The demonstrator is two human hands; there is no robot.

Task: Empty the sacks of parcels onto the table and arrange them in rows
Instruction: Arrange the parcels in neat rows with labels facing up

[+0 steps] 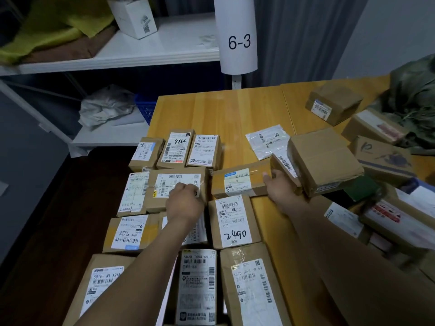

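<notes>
Attention falls on the flat long brown cardboard parcel (237, 184) with a blue-topped white label. It lies on the yellow wooden tabletop (235, 114) with its long axis running left to right across the person's view. The right hand (280, 187) is at that parcel's right end, thumb laid on its top face and fingers curled out of sight past the end, so it appears to grip the parcel there. The left hand (186, 198) is just left of the same parcel, knuckles up and fingers curled down on the white label of a squat brown cardboard box (176, 191); whether it pinches anything or merely presses cannot be told. That box stands just beside the parcel's left end, with a narrow gap between them. Just nearer to the person than the parcel lies a brown box marked 2490 (233, 222), its long axis pointing away from the person, crosswise to the parcel. At the parcel's right end a large tilted brown cardboard box (327, 158) leans above the right hand, and a heap of further brown boxes (386, 158) lies farther right. The right hand seems the one placed to slide the parcel leftward against the squat box and close the row; matching the 2490 box would call for a quarter turn. A dark green sack (412, 95) slumps well to the right of the parcel and beyond it.
</notes>
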